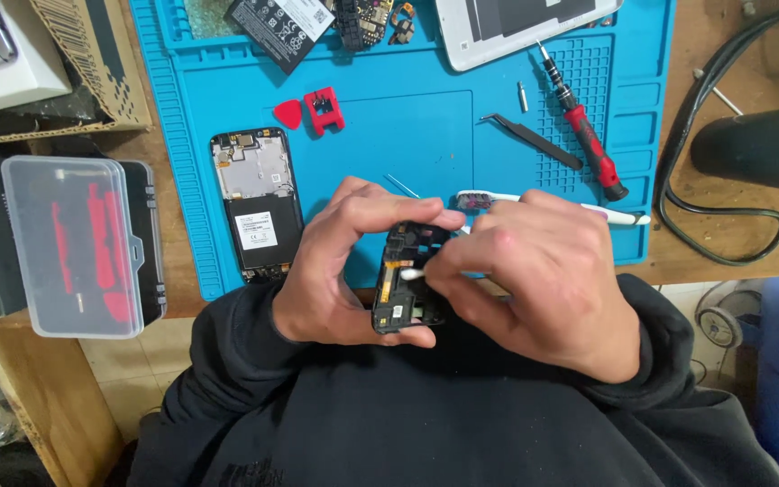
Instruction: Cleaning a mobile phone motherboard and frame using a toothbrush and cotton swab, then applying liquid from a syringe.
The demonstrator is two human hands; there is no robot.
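Observation:
My left hand (340,266) grips a black inner phone frame (407,280), thumb below and fingers over its top edge, held upright near my chest. My right hand (543,280) pinches a cotton swab whose white tip (410,273) touches the middle of that frame. An opened phone body (256,203) with its battery showing lies on the blue work mat (407,126) to the left of my hands. A white toothbrush (480,200) lies on the mat just behind my right hand.
Black tweezers (534,142), a red-handled screwdriver (588,135), a red pick (288,113) and a small red block (324,110) lie on the mat. A loose battery (281,27), circuit boards (362,20) and a white back cover (516,27) sit at the far edge. A clear tool case (78,243) stands left; black cables (723,180) right.

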